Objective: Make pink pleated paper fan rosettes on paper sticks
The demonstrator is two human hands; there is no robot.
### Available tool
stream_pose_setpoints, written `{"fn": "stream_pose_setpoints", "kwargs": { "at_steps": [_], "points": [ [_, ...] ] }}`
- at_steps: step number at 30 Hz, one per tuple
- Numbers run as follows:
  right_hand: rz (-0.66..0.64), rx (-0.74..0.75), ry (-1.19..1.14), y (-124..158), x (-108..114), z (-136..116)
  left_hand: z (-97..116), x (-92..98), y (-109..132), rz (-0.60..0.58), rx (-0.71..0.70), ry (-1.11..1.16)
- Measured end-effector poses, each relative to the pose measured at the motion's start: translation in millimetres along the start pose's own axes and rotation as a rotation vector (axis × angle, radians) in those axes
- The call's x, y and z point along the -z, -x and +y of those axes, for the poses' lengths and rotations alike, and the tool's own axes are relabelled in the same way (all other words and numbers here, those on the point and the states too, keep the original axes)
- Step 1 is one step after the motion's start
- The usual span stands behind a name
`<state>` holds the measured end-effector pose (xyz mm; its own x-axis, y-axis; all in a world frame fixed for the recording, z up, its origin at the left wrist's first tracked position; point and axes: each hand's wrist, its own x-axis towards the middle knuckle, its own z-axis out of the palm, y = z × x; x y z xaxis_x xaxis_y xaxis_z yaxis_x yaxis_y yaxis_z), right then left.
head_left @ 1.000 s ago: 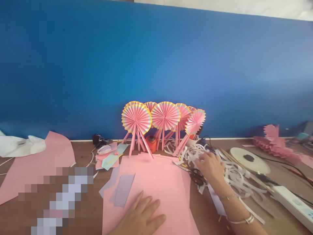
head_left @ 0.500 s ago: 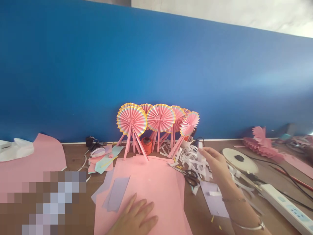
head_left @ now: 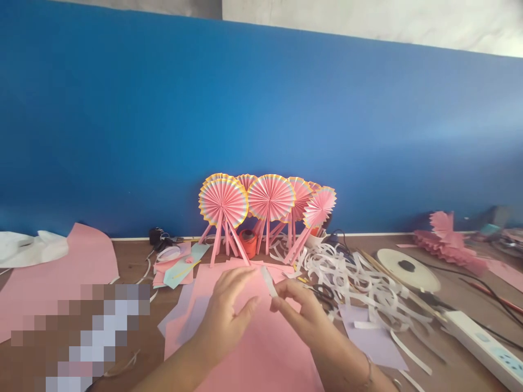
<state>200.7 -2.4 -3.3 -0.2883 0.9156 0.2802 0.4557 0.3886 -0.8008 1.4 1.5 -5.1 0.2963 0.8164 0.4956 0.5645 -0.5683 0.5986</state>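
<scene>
Between thumb and fingers, my right hand pinches a short white strip above the pink paper sheets. My left hand is raised just left of the strip, its thumb and fingers apart with nothing between them. Under my left hand's wrist side lies a lavender piece. Behind both hands stand several pleated pink paper rosettes with yellow edges on pink paper legs. Black-handled scissors lie partly hidden beyond my right hand.
Curled white strips pile up at the right, near a round cream lid and a white power strip. An orange container stands behind. Paper scraps lie left. A blue panel rises behind the table.
My right hand has moved left from the strip pile to over the pink sheets, holding a white strip. My left hand has lifted off the paper and come up beside it.
</scene>
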Motion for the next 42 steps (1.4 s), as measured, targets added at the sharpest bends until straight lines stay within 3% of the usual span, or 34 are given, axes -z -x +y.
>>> {"fn": "stream_pose_setpoints", "kwargs": {
  "at_steps": [5, 11, 15, 21, 25, 30, 35, 42],
  "points": [
    [-0.133, -0.035, -0.091, 9.7, -11.4, -9.0, -11.0, -6.8, 4.3, -0.145, -0.180, 0.036],
    [-0.189, 0.012, -0.063, 12.4, -9.4, -5.1, -19.8, -4.1, 2.5, -0.068, 0.009, 0.181],
    [-0.127, 0.067, 0.014, 10.1, -11.7, -0.3, -14.0, -5.9, 6.8, -0.007, 0.094, 0.123],
    [0.071, 0.224, 0.249, 7.2, -19.7, 5.5, -7.7, -16.5, 19.7, -0.014, -0.099, 0.022],
    [0.117, 0.294, 0.328, 8.1, -23.7, 7.5, -9.4, -24.3, 24.6, 0.038, -0.146, -0.021],
    [0.107, 0.302, 0.346, 10.9, -28.0, 9.5, -9.0, -26.0, 22.4, 0.103, -0.022, 0.108],
    [0.104, 0.291, 0.357, 12.5, -31.6, 11.6, -4.2, -21.4, 18.5, 0.085, 0.167, 0.232],
    [0.043, 0.308, 0.475, 8.1, -17.5, 4.0, 0.5, 4.6, 1.6, 0.035, 0.269, 0.178]
  ]
}}
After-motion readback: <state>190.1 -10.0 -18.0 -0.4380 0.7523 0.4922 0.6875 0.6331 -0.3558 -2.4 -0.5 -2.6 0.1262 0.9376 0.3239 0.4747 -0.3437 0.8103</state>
